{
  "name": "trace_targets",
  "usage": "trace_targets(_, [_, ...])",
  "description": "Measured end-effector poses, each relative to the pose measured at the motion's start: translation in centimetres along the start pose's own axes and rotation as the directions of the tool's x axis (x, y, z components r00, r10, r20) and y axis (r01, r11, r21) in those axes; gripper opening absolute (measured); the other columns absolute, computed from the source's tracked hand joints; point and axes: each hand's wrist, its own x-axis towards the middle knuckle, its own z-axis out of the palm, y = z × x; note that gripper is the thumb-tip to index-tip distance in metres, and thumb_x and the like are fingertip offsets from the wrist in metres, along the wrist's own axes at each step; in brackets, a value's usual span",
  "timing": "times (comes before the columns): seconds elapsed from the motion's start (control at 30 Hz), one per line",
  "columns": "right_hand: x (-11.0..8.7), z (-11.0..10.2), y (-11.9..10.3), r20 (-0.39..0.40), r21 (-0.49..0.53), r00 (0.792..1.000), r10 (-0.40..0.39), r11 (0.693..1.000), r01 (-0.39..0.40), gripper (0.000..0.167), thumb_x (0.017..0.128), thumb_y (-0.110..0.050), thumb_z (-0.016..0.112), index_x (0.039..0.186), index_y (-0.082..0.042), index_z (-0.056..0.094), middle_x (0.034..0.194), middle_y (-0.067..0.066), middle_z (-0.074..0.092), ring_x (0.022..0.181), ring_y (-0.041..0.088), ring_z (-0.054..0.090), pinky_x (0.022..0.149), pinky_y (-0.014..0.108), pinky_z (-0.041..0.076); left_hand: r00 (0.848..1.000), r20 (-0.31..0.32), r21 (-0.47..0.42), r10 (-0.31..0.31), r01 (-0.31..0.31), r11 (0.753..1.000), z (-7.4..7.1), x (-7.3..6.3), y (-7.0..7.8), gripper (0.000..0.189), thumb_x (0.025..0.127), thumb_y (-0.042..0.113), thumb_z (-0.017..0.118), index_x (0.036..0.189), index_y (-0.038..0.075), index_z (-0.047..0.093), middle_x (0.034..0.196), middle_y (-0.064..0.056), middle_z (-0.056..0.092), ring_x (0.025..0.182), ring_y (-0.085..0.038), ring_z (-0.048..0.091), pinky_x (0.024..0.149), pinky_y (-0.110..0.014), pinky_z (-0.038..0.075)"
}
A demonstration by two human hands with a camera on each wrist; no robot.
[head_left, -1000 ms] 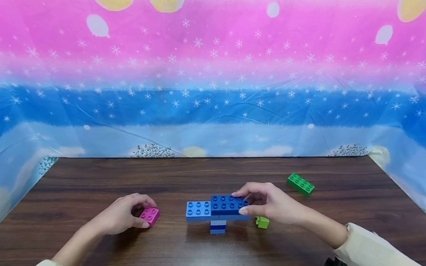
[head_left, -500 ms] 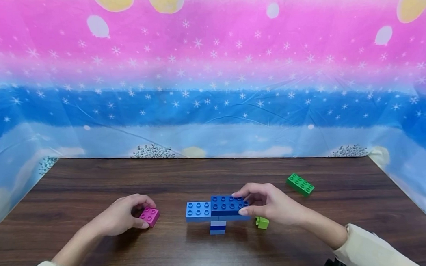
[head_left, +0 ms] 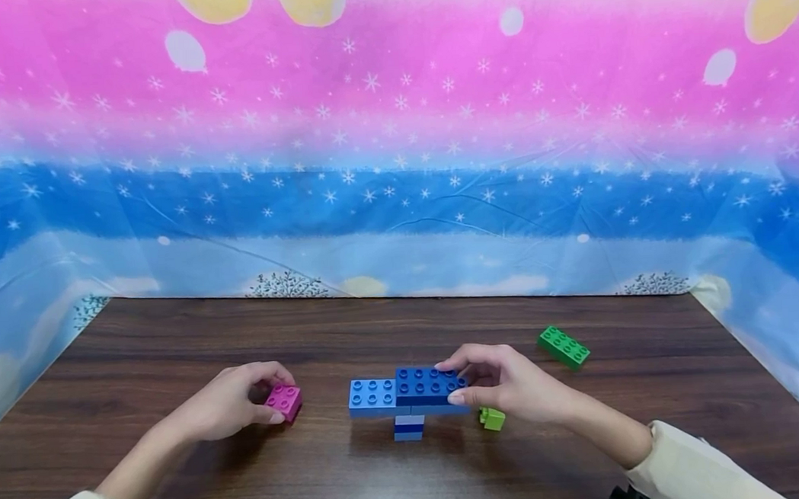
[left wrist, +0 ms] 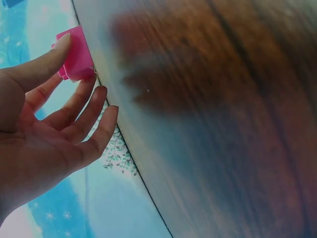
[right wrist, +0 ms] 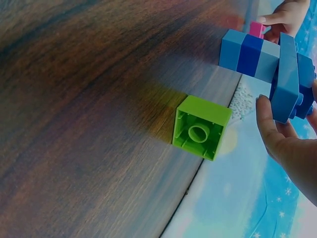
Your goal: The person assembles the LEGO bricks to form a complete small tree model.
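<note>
So the only real change is the pink block: it's nudged a touch toward three o'clock, together with the left hand that's pinching it between thumb and fingers. It sits at nine o'clock from the blue build, gap between, so I'd call it closer but not joined. Can't tell if it's off the desk. The right hand hasn't really budged, thumb and fingers curled round the right end of the dark blue block on top, which probably steadies things. Lime block and green block haven't moved: just past three o'clock and just before it, farther out.
</note>
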Motion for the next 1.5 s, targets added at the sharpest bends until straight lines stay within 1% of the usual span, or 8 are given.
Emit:
trace_targets(0.23, [0.0,0.0,-0.1,-0.003,0.002,1.0,-0.001,1.0,0.001,0.032,0.088,-0.015,0.062,0.118,-0.005,0.057,0.111,0.01,0.058,0.093,0.024,0.058,0.074,0.032,0.05,0.999,-0.038,-0.026,0.019,-0.02,0.999,0.0,-0.1,0.6,0.031,0.074,0.015,0.074,0.101,0.01,0.059,0.092,0.0,0.059,0.09,-0.023,0.058,0.076,-0.042,0.047])
trace_targets(0.43, [0.0,0.0,-0.1,-0.002,0.003,1.0,0.011,1.0,-0.011,0.032,0.088,-0.016,0.062,0.118,-0.005,0.057,0.111,0.01,0.058,0.093,0.024,0.057,0.074,0.032,0.05,0.997,-0.066,-0.048,0.043,-0.046,0.998,-0.2,-0.2,1.4,0.03,0.077,0.015,0.072,0.103,0.008,0.059,0.089,0.002,0.058,0.085,-0.016,0.059,0.072,-0.035,0.048])
trace_targets(0.63, [0.0,0.0,-0.2,-0.002,0.002,1.0,0.021,1.0,-0.021,0.032,0.088,-0.015,0.062,0.118,-0.006,0.057,0.111,0.01,0.058,0.093,0.024,0.057,0.074,0.032,0.05,0.992,-0.105,-0.058,0.066,-0.073,0.996,-0.3,-0.2,3.1,0.029,0.08,0.015,0.07,0.106,0.006,0.059,0.088,0.001,0.057,0.077,-0.011,0.057,0.066,-0.026,0.047])
trace_targets(0.77, [-0.1,0.0,-0.2,-0.002,0.004,1.0,0.022,1.0,-0.022,0.032,0.088,-0.015,0.062,0.118,-0.006,0.057,0.111,0.01,0.058,0.093,0.024,0.058,0.074,0.031,0.05,0.987,-0.141,-0.049,0.082,-0.09,0.995,-0.1,-0.1,4.3,0.029,0.08,0.016,0.07,0.106,0.007,0.059,0.088,0.002,0.057,0.077,-0.01,0.055,0.066,-0.027,0.047])
trace_targets(0.9, [-0.1,0.0,-0.2,-0.003,0.004,1.0,0.019,1.0,-0.019,0.032,0.088,-0.015,0.062,0.118,-0.006,0.057,0.11,0.01,0.058,0.093,0.024,0.057,0.074,0.032,0.05,0.981,-0.158,-0.033,0.108,-0.115,0.993,0.0,0.1,5.3,0.028,0.081,0.018,0.069,0.106,0.008,0.059,0.088,0.004,0.057,0.08,-0.011,0.054,0.069,-0.029,0.048])
trace_targets(1.2, [0.0,0.0,-0.1,-0.003,-0.003,1.0,0.013,1.0,-0.013,0.031,0.088,-0.015,0.062,0.118,-0.006,0.057,0.11,0.009,0.058,0.093,0.024,0.057,0.074,0.031,0.05,0.969,-0.177,-0.017,0.172,-0.178,0.984,0.6,0.6,7.6,0.025,0.082,0.016,0.068,0.104,0.009,0.059,0.09,0.006,0.057,0.086,-0.011,0.054,0.073,-0.028,0.049])
trace_targets(1.37, [0.0,0.0,0.0,-0.003,-0.002,1.0,0.011,1.0,-0.011,0.031,0.088,-0.016,0.062,0.117,-0.006,0.057,0.11,0.009,0.058,0.093,0.024,0.057,0.074,0.031,0.05,0.961,-0.177,-0.006,0.215,-0.219,0.976,1.0,0.9,8.5,0.025,0.083,0.017,0.068,0.104,0.01,0.059,0.09,0.007,0.056,0.086,-0.01,0.054,0.072,-0.029,0.048])
trace_targets(1.5, [0.0,0.0,0.0,-0.003,0.001,1.0,0.01,1.0,-0.01,0.03,0.089,-0.016,0.061,0.117,-0.006,0.058,0.109,0.009,0.058,0.093,0.024,0.057,0.075,0.031,0.05,0.957,-0.169,-0.013,0.235,-0.24,0.971,1.6,1.3,9.1,0.024,0.082,0.018,0.069,0.103,0.011,0.059,0.089,0.007,0.055,0.084,-0.009,0.053,0.071,-0.029,0.048])
